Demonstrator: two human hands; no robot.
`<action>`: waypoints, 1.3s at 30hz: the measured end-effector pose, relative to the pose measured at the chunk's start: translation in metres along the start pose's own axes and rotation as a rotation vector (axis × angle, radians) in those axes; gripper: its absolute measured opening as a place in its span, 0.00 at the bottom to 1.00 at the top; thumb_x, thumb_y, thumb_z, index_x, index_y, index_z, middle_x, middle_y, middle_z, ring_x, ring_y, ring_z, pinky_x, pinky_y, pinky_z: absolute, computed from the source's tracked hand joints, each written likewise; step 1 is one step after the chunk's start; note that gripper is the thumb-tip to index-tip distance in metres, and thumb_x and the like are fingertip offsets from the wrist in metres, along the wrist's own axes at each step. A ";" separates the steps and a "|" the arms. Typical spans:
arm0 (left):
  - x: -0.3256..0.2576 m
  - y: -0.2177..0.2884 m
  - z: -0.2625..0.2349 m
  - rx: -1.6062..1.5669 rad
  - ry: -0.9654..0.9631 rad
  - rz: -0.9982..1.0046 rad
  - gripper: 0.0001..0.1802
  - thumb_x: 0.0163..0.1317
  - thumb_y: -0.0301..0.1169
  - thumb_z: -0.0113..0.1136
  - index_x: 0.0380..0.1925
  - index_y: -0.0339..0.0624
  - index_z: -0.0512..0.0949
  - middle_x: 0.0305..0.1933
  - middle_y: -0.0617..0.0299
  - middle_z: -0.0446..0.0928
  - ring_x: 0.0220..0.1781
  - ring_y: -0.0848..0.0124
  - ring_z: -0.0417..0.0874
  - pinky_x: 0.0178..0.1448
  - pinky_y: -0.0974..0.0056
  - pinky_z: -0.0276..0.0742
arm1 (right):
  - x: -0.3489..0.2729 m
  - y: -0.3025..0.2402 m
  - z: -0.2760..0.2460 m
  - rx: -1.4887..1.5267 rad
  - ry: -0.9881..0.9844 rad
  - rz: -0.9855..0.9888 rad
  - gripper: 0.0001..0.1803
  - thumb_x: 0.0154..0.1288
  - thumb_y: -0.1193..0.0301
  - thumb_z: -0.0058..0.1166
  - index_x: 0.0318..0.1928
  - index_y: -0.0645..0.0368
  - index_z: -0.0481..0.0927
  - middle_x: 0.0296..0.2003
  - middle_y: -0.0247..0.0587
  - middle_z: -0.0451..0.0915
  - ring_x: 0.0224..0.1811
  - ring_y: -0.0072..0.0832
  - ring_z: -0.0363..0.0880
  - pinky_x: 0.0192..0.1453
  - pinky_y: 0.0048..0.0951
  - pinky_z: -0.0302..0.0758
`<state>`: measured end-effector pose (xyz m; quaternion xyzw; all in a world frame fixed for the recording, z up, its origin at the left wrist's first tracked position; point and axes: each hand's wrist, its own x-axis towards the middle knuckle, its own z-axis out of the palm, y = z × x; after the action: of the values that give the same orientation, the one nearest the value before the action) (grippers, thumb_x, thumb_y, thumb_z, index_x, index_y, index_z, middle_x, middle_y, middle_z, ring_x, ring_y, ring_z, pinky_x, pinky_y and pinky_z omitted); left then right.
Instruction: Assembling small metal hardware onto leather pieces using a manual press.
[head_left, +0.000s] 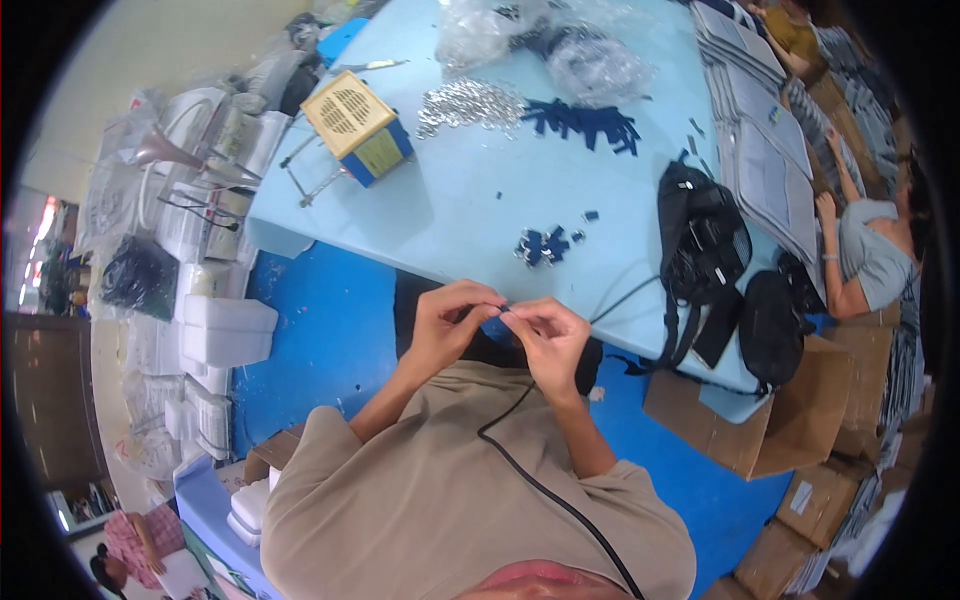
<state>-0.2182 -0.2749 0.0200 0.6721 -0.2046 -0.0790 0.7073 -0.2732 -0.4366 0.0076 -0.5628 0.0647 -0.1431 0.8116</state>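
Close to my chest, just off the table's near edge, both hands meet fingertip to fingertip. My left hand (445, 318) pinches one side of a small dark blue strip (503, 309), and my right hand (550, 332) pinches the other; the fingers hide most of it. Ahead on the table lies a small cluster of navy loops with metal bits (541, 247), a few loose pieces beside it. Farther back are a heap of silvery metal hardware (468, 106) and a row of cut navy strips (585, 122).
A blue and yellow box (362, 128) with a metal frame stands on the light blue table (450, 210) at left. Clear plastic bags (600, 65) lie at the back. Black bags (705, 235) and a cable sit at right, above an open carton (800, 410). Co-workers are on both sides.
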 end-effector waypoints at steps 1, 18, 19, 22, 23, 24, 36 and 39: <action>-0.002 -0.003 -0.003 -0.005 0.006 0.001 0.09 0.62 0.14 0.64 0.42 0.30 0.85 0.44 0.53 0.84 0.45 0.71 0.83 0.48 0.69 0.77 | -0.001 -0.001 0.001 -0.019 0.016 0.005 0.06 0.58 0.87 0.69 0.34 0.69 0.84 0.34 0.42 0.85 0.38 0.22 0.84 0.46 0.24 0.83; -0.008 -0.001 -0.009 -0.282 0.063 -0.130 0.10 0.64 0.22 0.69 0.45 0.30 0.84 0.42 0.59 0.85 0.45 0.76 0.83 0.53 0.69 0.79 | 0.000 0.002 0.015 0.044 0.000 0.017 0.08 0.60 0.87 0.66 0.35 0.66 0.81 0.34 0.39 0.84 0.37 0.18 0.81 0.43 0.18 0.78; -0.008 0.001 -0.011 -0.262 0.047 -0.140 0.10 0.64 0.22 0.69 0.44 0.30 0.85 0.43 0.59 0.85 0.46 0.76 0.83 0.53 0.69 0.79 | 0.000 0.003 0.015 0.053 -0.003 0.021 0.08 0.60 0.87 0.66 0.35 0.65 0.81 0.34 0.39 0.84 0.37 0.18 0.81 0.43 0.19 0.78; -0.005 0.006 -0.017 -0.224 0.010 -0.170 0.09 0.63 0.21 0.69 0.43 0.30 0.86 0.43 0.57 0.85 0.46 0.75 0.84 0.53 0.68 0.81 | -0.001 0.007 0.012 0.088 -0.005 0.079 0.08 0.61 0.87 0.66 0.35 0.65 0.80 0.34 0.39 0.84 0.37 0.20 0.82 0.43 0.20 0.78; -0.004 0.008 -0.019 -0.206 -0.007 -0.192 0.09 0.62 0.21 0.70 0.43 0.29 0.86 0.42 0.56 0.86 0.46 0.74 0.84 0.52 0.68 0.81 | 0.000 0.010 0.013 0.085 0.007 0.076 0.08 0.61 0.87 0.66 0.35 0.65 0.80 0.34 0.39 0.84 0.37 0.20 0.82 0.43 0.20 0.78; -0.003 0.009 -0.022 -0.213 -0.024 -0.198 0.09 0.62 0.21 0.70 0.43 0.29 0.86 0.42 0.56 0.86 0.46 0.74 0.84 0.52 0.68 0.81 | 0.001 0.015 0.014 0.112 -0.002 0.102 0.08 0.61 0.87 0.66 0.35 0.65 0.80 0.34 0.39 0.84 0.37 0.21 0.82 0.44 0.21 0.78; 0.001 0.019 -0.026 -0.310 0.077 -0.212 0.18 0.57 0.16 0.72 0.48 0.27 0.83 0.42 0.50 0.87 0.42 0.70 0.88 0.51 0.66 0.86 | 0.007 0.006 0.020 0.296 -0.019 0.210 0.07 0.62 0.86 0.65 0.36 0.65 0.80 0.35 0.41 0.85 0.39 0.25 0.86 0.46 0.24 0.82; 0.001 0.020 -0.025 -0.272 0.068 -0.228 0.15 0.58 0.17 0.71 0.47 0.28 0.83 0.43 0.52 0.87 0.44 0.71 0.87 0.50 0.67 0.85 | 0.006 0.009 0.020 0.286 -0.031 0.210 0.07 0.62 0.86 0.65 0.36 0.65 0.80 0.35 0.42 0.85 0.39 0.25 0.86 0.46 0.23 0.82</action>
<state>-0.2107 -0.2510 0.0399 0.5915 -0.0906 -0.1630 0.7844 -0.2605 -0.4178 0.0069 -0.4338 0.0898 -0.0567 0.8947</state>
